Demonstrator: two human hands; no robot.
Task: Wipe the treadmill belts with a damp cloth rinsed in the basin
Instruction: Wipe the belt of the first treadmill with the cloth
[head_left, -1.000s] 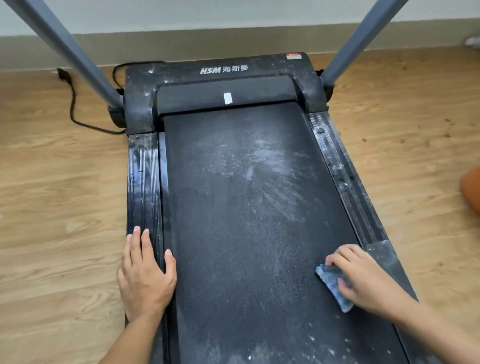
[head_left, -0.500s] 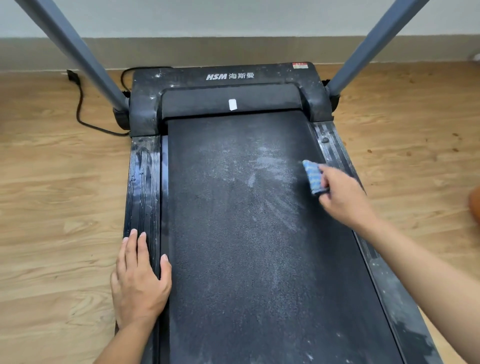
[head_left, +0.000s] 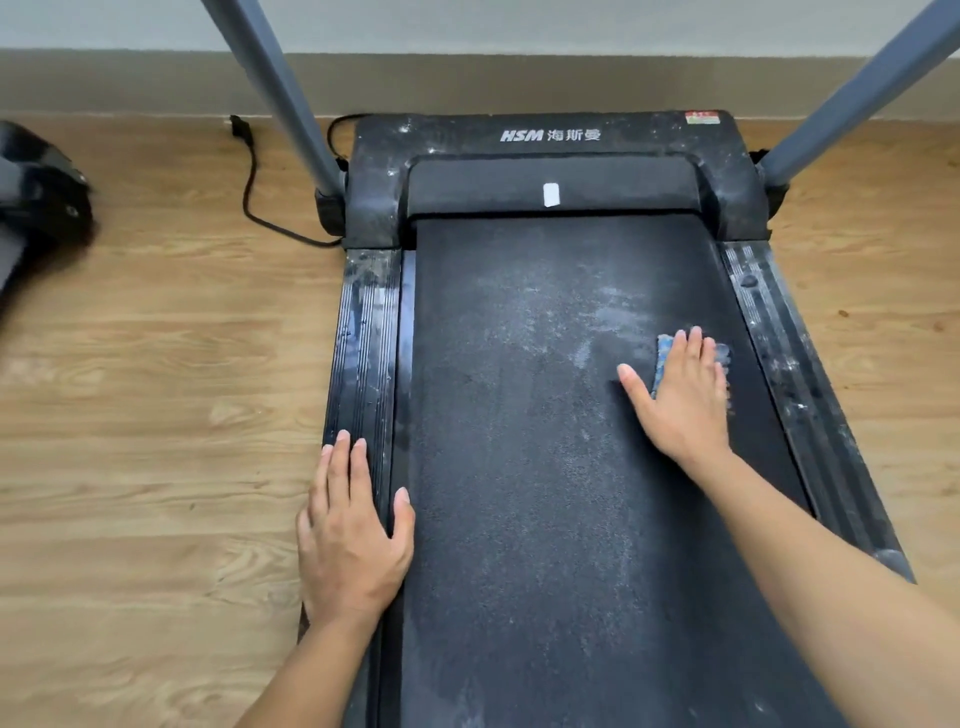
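The black treadmill belt (head_left: 545, 467) runs down the middle of the view, with pale dust smeared across its upper centre. A small blue cloth (head_left: 664, 358) lies flat on the belt's right part. My right hand (head_left: 680, 400) presses on it with straight, spread fingers, covering most of it. My left hand (head_left: 350, 535) rests flat on the treadmill's left side rail (head_left: 366, 338), thumb on the belt's edge.
Two grey uprights (head_left: 280, 93) rise from the dusty motor cover (head_left: 550, 137) at the front. A black power cable (head_left: 249, 192) lies on the wooden floor to the left. A dark object (head_left: 36, 197) sits at the far left edge. The basin is out of view.
My right hand carried the cloth from the belt's lower right up to the dusty patch, then flattened onto it. The left hand stayed on the rail. The view shifted right.
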